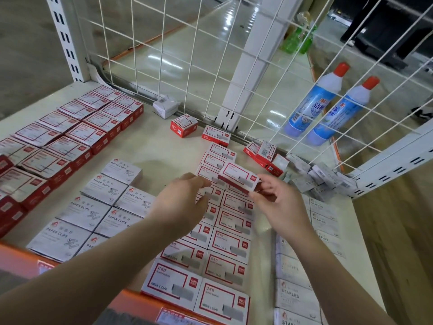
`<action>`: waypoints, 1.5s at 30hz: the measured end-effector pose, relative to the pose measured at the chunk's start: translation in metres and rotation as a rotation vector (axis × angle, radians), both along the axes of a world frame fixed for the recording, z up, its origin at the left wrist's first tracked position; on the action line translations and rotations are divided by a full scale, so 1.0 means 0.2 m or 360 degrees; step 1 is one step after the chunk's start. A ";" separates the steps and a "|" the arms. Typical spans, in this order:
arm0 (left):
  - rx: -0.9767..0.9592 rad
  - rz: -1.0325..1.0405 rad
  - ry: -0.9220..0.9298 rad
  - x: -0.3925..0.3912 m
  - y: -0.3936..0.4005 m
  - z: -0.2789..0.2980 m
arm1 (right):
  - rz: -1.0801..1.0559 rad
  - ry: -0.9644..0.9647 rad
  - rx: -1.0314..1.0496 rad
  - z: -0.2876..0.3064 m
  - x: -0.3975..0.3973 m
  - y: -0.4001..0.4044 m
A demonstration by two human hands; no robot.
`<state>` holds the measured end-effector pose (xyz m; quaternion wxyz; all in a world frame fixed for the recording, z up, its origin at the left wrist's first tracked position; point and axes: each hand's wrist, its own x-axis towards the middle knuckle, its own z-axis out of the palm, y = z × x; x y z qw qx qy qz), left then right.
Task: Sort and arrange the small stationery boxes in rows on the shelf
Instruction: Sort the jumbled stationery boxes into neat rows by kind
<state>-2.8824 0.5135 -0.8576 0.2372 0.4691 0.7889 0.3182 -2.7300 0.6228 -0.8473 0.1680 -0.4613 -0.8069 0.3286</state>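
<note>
My right hand grips a red-and-white staple box, held just above a double row of matching boxes that runs toward the shelf's front edge. My left hand reaches in beside it, fingertips at the box's left end and over the row. White paper-clip boxes lie in two rows to the left. Larger red boxes fill rows at the far left. White "STAPLES" boxes line the right, partly hidden by my right arm.
Loose boxes lie by the white wire mesh at the back: a white one, red ones and a jumble at the right corner. Two blue bottles with red caps stand behind the mesh. An orange rail edges the shelf front.
</note>
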 end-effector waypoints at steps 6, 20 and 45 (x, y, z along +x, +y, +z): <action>-0.0202 -0.0491 0.0459 -0.01 0.10 0.00 | -0.0094 -0.0065 0.0028 -0.02 0.02 0.15; -0.0268 -0.0617 0.0580 0.04 0.26 -0.04 | -0.0110 -0.0258 0.0071 -0.05 -0.06 0.38; -0.0273 -0.0592 0.0580 0.04 0.28 -0.04 | 0.0006 -0.0484 -0.0003 -0.13 -0.16 0.43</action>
